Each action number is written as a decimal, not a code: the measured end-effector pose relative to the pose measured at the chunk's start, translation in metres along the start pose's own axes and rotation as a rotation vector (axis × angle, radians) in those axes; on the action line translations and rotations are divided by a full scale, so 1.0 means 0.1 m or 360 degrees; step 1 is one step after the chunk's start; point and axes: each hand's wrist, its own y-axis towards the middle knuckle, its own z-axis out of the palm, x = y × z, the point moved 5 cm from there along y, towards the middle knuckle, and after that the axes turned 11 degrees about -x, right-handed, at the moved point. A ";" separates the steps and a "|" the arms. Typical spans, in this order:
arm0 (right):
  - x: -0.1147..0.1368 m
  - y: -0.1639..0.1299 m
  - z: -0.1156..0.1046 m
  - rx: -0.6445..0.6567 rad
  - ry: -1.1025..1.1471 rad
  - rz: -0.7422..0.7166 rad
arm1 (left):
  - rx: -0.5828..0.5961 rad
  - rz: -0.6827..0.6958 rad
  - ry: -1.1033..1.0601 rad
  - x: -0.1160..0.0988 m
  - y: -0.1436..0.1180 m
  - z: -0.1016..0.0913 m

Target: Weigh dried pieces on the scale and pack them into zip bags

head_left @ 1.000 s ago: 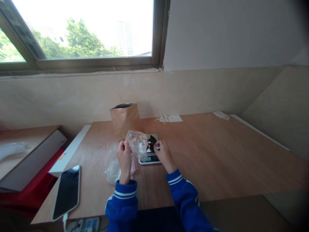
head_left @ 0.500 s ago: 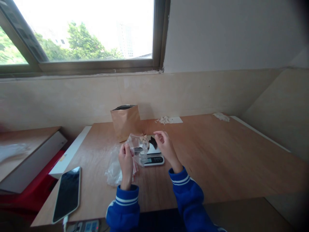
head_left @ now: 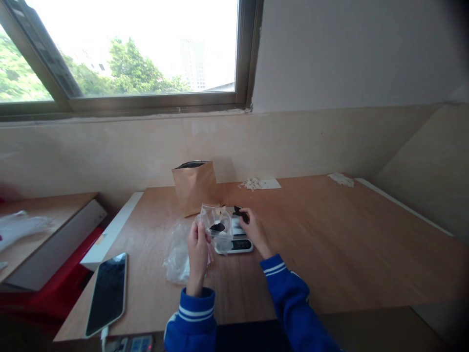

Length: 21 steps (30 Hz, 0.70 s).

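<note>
My left hand holds a small clear zip bag upright above the wooden table; a dark piece lies inside the bag. My right hand rests over the small digital scale, its fingers pinching a dark piece on the scale's platform. Both arms wear blue sleeves with white stripes. The scale stands just right of the bag, and its display faces me.
A brown paper pouch, open at the top, stands behind the scale. Crumpled clear plastic lies left of my left hand. A phone lies at the table's near left corner. White scraps sit by the wall.
My right hand lifted from the scale toward the bag, then came back down onto the scale's dark pieces. A dark piece now shows inside the bag. The view shifted slightly.
</note>
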 end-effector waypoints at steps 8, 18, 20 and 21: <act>1.15 0.12 -0.51 0.0610 0.0460 -0.0300 | 0.0039 -0.0040 -0.0061 0.11 0.00 0.01; 0.30 0.01 0.19 0.0508 0.0157 -0.0243 | -0.0173 -0.0219 -0.0225 0.22 0.03 -0.15; 0.20 -0.16 0.40 0.0602 -0.0140 -0.0352 | -0.0214 -0.0319 -0.0332 0.26 0.01 -0.15; 0.17 -0.23 0.47 0.0624 -0.0267 -0.0384 | -0.0223 -0.0363 -0.0380 0.26 0.00 -0.15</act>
